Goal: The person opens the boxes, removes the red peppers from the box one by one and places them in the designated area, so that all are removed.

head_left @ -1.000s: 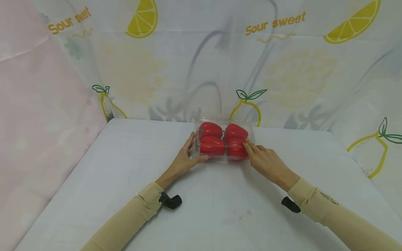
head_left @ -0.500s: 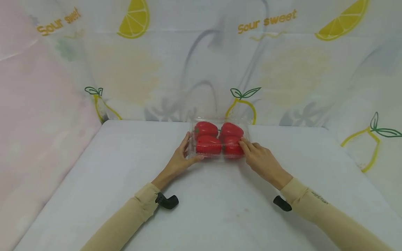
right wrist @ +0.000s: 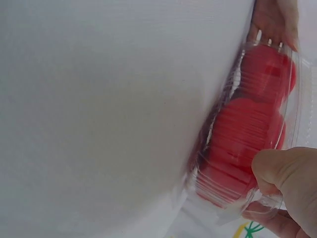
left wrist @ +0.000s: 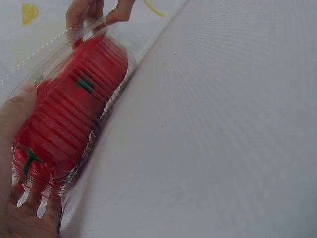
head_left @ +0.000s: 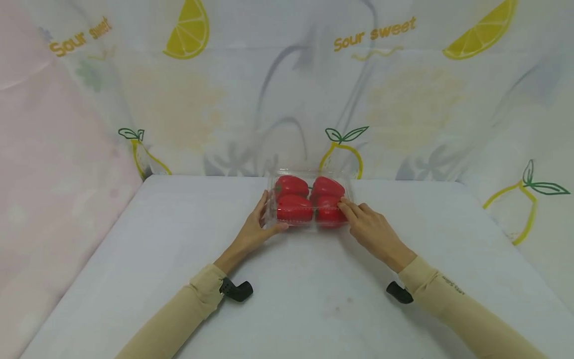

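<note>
A clear plastic clamshell container (head_left: 314, 224) lies toward the back middle of the white table in the head view. Several red bell peppers (head_left: 294, 208) with green stems are inside it, seen through the ribbed walls. My left hand (head_left: 253, 233) grips its left end, thumb over the front corner and fingers along the side. At the right front corner, my right hand (head_left: 374, 232) pinches the rim; in the right wrist view its thumb (right wrist: 271, 171) presses the front and a finger lies behind the edge. In the left wrist view the lid appears down over the peppers.
The white-covered table (head_left: 296, 309) runs back to a hanging cloth backdrop (head_left: 251, 89) printed with lemons, close behind the container. A pink cloth (head_left: 58, 174) hangs at the left. Black wrist cameras (head_left: 236, 290) stick out below both wrists.
The head view has turned slightly, so everything sits a little further left in it. Both hands keep their places on the container, with no visible shift of it on the table.
</note>
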Tool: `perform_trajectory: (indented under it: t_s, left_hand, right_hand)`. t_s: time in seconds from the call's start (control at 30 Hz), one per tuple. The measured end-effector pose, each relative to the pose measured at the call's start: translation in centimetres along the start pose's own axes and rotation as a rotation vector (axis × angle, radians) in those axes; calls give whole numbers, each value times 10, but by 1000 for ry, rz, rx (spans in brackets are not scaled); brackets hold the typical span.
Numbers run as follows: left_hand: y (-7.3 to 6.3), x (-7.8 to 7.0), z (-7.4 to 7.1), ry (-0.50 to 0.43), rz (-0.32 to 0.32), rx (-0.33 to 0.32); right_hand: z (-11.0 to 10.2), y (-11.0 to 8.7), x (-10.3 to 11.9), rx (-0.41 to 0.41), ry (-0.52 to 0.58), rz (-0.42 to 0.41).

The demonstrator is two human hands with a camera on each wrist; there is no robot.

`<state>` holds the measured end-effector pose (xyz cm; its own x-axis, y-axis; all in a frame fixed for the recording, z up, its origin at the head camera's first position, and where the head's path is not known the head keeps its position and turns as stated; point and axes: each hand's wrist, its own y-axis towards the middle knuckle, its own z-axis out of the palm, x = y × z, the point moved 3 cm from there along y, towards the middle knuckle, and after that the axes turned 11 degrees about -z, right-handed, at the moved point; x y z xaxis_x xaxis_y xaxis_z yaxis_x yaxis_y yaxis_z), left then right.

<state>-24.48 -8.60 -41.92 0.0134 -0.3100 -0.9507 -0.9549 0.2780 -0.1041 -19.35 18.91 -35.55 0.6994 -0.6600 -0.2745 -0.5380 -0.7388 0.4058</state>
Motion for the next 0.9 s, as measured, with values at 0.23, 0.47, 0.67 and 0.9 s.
perform_trajectory:
  t_s: [0.23,0.47,0.67,0.9]
  left_hand:
    - [0,2,1,11,9,-22]
    - [-3,2,1,54,-5,-42]
    - [-2,2,0,46,-7,-33]
    - [-13,-18,-1,9,-13,1]
  right_hand:
    - [0,-1,-4,-22,26,17]
    - [-1,-2,-10,-104,104,24]
    - [2,-5,-13,-149,116,38]
    - [1,-7,-15,-163,147,78]
